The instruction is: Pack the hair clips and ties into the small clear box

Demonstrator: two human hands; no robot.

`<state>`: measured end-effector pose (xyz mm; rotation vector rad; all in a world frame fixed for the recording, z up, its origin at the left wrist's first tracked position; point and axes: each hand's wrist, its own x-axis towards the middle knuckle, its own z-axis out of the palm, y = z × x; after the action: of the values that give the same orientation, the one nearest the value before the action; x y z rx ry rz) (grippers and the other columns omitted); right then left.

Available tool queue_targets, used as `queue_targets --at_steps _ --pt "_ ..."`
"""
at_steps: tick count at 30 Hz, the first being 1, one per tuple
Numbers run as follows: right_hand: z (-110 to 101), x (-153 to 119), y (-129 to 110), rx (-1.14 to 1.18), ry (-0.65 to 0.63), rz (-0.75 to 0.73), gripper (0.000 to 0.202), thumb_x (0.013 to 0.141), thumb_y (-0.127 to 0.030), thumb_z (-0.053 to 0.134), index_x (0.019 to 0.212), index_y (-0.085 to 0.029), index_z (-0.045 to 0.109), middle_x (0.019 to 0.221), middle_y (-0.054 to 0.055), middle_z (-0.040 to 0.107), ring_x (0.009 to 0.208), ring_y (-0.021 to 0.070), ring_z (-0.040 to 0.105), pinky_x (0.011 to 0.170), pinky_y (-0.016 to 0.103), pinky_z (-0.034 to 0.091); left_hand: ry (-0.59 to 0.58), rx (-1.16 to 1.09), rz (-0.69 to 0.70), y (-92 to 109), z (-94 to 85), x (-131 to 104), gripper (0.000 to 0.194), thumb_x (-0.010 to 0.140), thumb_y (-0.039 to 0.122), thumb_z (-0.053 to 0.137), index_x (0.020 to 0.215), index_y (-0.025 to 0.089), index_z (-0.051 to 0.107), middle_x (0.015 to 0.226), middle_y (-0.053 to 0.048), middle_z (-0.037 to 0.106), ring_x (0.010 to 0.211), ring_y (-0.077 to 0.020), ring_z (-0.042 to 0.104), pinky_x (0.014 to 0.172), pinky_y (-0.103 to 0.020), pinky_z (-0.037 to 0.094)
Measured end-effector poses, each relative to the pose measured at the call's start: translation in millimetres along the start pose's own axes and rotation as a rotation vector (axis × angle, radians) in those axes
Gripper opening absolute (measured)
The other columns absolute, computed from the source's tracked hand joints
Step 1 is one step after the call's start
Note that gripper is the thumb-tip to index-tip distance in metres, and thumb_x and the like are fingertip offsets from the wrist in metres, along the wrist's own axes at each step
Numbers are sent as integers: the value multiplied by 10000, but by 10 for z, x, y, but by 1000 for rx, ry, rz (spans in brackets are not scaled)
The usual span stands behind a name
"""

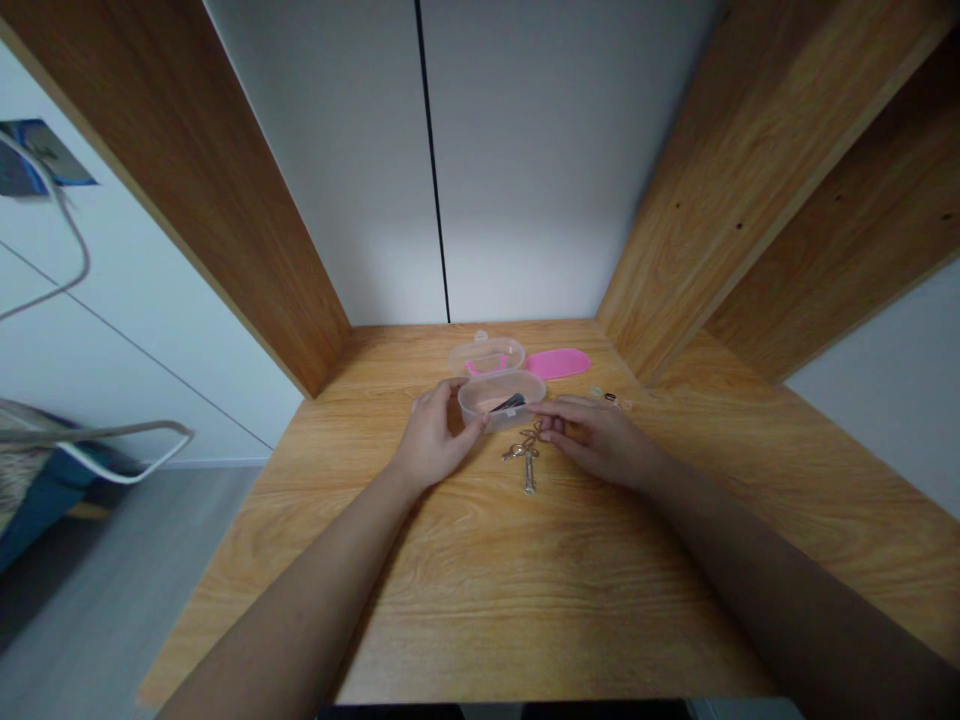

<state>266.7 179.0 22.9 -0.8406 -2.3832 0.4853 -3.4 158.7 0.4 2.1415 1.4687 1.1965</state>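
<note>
A clear plastic case (495,417) stands with its lid (486,350) folded back behind it. Dark hair clips (508,403) lie inside. My left hand (435,435) is closed around the case's left end, thumb at the front and fingers behind. The index finger of my right hand (589,430) reaches to the case's right front rim. Its thumb and other fingers are bent together beside gold-coloured metal hair clips (529,465) on the table. Whether a clip is pinched there is too small to tell.
A pink oval piece (559,363) lies right of the lid. Several small rings or hair ties (611,397) are behind my right hand. The wooden tabletop (525,590) is bounded by a white panel (517,200) behind and wooden uprights (675,230) at the sides. White cable (142,470) hangs at left.
</note>
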Motion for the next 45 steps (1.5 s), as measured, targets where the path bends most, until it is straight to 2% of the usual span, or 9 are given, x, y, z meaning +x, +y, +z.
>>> queue_targets --at_steps 5,11,16,20,24,29,34,40,45 --pt "12 0 -85 100 -42 -10 182 925 -249 601 1020 -237 755 907 46 762 776 175 690 694 296 539 8 15 -4 -2 9 -1 467 864 393 692 1259 189 549 1249 -121 686 1138 -298 657 1018 -493 504" --pt "86 4 -119 341 74 233 160 832 -359 734 856 -201 730 844 42 772 762 184 726 729 307 565 13 12 -12 -22 20 -4 475 867 408 687 1265 189 545 1261 -128 679 1156 -304 651 1023 -501 501" --pt "164 23 -146 583 10 325 233 871 -418 690 932 -196 659 905 67 787 867 221 758 807 360 583 17 -1 3 -16 18 -1 465 871 416 683 1257 191 552 1239 -130 688 1136 -301 662 1004 -495 512" --pt "184 42 -164 423 37 215 214 906 -360 657 1066 -219 659 901 47 798 861 214 755 847 372 561 13 0 -4 -3 12 2 461 871 412 681 1254 190 552 1241 -135 689 1139 -304 664 1005 -493 513" --pt "192 47 -147 319 16 111 390 938 -315 625 1318 -239 585 896 27 804 931 209 738 918 393 514 5 2 -9 -9 13 1 469 873 394 679 1272 187 546 1261 -133 681 1165 -305 652 1024 -497 502" --pt "189 37 -140 52 5 78 189 929 -314 656 1106 -264 698 1000 30 794 1063 245 685 990 454 413 11 11 -8 -42 29 -8 477 879 394 671 1285 187 533 1271 -133 674 1179 -303 646 1031 -500 497" --pt "201 37 -106 11 -11 50 291 875 -326 750 1152 -266 679 924 16 790 1010 246 674 943 441 415 1 13 -19 -38 22 -6 477 880 395 671 1288 191 529 1288 -134 667 1196 -309 636 1043 -507 490" --pt "195 64 -62 -193 18 -20 195 882 -413 731 975 -243 751 966 58 728 953 242 630 836 392 451 1 11 -27 -18 16 -1 473 875 418 678 1262 184 540 1268 -129 679 1161 -299 651 1031 -499 500" --pt "182 68 -119 -226 -45 -8 283 907 -423 695 1146 -274 724 1099 61 706 1058 256 609 898 416 452 2 -2 -22 -9 16 3 462 877 408 676 1262 192 541 1265 -130 682 1162 -298 655 1024 -487 506"
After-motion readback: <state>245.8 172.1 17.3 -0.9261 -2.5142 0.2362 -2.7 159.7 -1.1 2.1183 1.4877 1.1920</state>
